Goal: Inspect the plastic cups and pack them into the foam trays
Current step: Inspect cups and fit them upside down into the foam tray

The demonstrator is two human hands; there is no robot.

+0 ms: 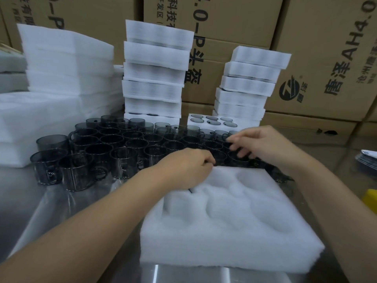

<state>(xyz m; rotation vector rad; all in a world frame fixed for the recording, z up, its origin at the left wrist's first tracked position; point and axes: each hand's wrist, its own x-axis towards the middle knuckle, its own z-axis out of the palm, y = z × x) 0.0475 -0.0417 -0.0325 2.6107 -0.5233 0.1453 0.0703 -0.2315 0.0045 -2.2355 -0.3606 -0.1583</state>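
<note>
Plastic cups massed upright on worktop, just beyond foam tray far edge; right grip nearer, fingers apart over rightmost cups; left grip curled at tray edge, hold not determinable.

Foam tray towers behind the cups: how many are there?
2. One tower stands behind the middle of the cups; the other tower, shorter, stands to its right. The foam piles at left could hide more.

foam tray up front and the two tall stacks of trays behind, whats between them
In the head view, a crowd of dark plastic cups stands between the foam tray and the stacks.
</note>
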